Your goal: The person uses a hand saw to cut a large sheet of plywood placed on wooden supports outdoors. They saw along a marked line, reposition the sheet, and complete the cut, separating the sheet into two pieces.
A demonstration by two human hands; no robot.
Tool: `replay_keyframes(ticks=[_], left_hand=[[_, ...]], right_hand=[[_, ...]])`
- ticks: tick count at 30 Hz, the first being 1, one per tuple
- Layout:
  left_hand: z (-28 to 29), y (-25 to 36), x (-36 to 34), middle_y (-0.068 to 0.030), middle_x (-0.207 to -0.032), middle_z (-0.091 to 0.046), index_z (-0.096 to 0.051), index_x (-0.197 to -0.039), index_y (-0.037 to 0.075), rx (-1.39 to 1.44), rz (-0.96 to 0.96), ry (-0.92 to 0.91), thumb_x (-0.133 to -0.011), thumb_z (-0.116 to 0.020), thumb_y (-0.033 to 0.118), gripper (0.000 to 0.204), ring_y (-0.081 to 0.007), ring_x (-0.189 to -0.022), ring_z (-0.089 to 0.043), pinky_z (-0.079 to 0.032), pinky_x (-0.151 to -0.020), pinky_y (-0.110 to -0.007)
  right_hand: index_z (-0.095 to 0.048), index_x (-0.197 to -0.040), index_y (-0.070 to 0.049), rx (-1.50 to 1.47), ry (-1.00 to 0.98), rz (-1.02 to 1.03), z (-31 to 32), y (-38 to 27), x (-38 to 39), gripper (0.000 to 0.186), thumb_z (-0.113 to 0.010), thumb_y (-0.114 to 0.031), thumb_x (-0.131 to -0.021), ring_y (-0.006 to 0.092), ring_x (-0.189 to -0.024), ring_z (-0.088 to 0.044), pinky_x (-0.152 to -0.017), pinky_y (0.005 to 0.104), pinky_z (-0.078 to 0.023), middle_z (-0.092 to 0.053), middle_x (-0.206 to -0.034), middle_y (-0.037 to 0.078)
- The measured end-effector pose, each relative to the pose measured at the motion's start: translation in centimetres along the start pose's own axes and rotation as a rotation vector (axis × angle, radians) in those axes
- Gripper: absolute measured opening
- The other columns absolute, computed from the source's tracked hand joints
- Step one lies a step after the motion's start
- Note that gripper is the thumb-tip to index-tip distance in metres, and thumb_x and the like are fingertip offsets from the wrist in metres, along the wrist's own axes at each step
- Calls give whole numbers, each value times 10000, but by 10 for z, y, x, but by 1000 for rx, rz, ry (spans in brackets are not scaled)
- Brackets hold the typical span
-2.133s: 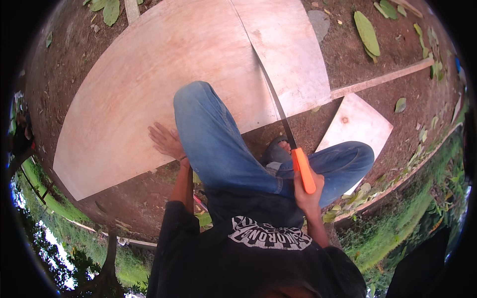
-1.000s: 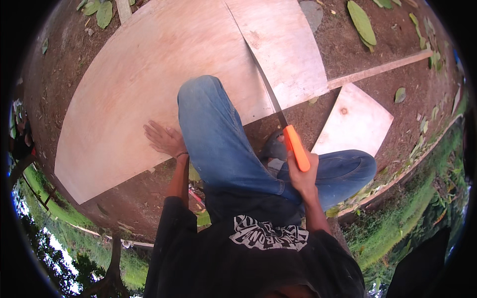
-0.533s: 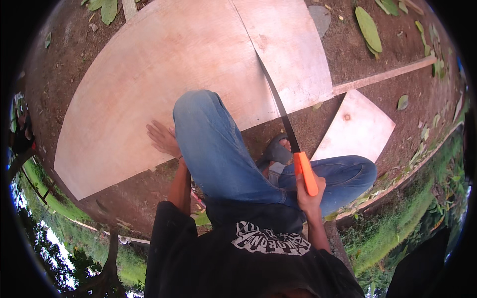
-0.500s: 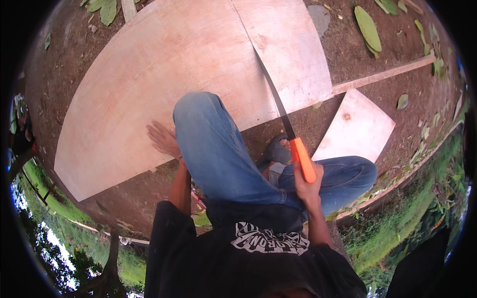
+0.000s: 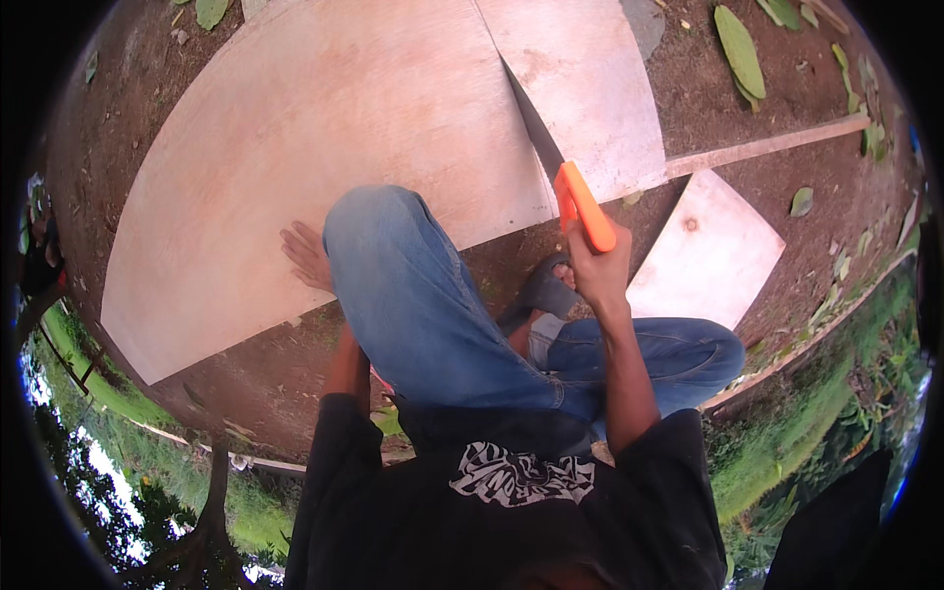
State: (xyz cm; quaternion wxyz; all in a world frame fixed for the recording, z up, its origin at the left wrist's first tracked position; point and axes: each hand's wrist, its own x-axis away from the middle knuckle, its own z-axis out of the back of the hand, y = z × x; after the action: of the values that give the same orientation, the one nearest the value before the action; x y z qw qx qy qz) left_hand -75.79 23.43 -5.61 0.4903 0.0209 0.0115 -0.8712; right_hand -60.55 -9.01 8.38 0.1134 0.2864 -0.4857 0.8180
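Orange-handled handsaw (image 5: 582, 200), dark blade (image 5: 532, 115) slanting into a large pale plywood sheet (image 5: 295, 147), sheet flat over brown soil (image 5: 718, 108)

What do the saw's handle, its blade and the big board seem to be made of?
Handle: probably plastic, smooth-looking, judging by its even, bright orange colour. Blade: likely steel, dark grey and thin; any coating is unclear. Big board: wood, perhaps plywood, apparently unpainted, with faint streaky grain on its pale face.

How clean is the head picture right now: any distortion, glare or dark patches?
Head view throughout: the pale sheet bows at its outer edge, likely from the fisheye, and the picture's corners go black; the sky at lower left washes out white, while the black shirt loses detail; the dark saw blade contrasts clearly.
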Motion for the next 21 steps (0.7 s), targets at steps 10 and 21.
replay_keyframes(ticks=[10,21], left_hand=[[-2,-8,4,-103,-1726,-159,-225,-1655,205,91,-51,2,-1058,-278,546,689,-344,-1581,-161,-112,-1217,-653],[1,-23,14,-93,-1727,-169,-260,-1648,232,130,-59,11,-1061,-285,555,670,-347,-1581,-163,-112,-1207,-662]], right_hand=[[-616,-1359,30,124,3,102,3,-10,25,460,-614,14,-899,118,-573,-546,-603,305,-491,-594,-704,181],[-686,-1155,82,141,100,26,1,-5,57,247,-594,-70,-983,108,-639,-648,-598,279,-487,-674,-718,83]])
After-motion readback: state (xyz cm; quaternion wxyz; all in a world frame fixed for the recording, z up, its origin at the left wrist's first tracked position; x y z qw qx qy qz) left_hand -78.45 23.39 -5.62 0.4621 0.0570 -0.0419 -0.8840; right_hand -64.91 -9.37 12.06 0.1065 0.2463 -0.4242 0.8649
